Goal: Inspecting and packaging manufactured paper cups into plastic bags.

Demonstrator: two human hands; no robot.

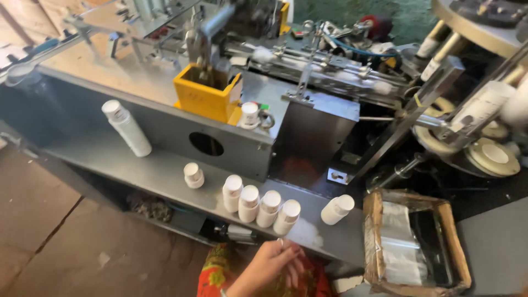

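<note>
Nothing is gripped: one hand point(275, 264), seen at the bottom edge of the view, is held with its fingers loosely curled and empty, just short of the front edge of the grey metal shelf point(165, 176); which hand it is cannot be told for certain, and no second hand is in view. Nearest to it, four white bottles point(261, 204) are lined up close together near that front edge, untouched. A fifth bottle point(336, 209) is stood tilted toward the shelf's right end, beside an open cardboard box point(412, 242) lined with plastic film, in which no bottles can be made out. Farther back, a short bottle point(193, 175) and a tall stack of bottles point(126, 127) are left against the shelf's rear wall, with the yellow bin point(206, 99) above.
</note>
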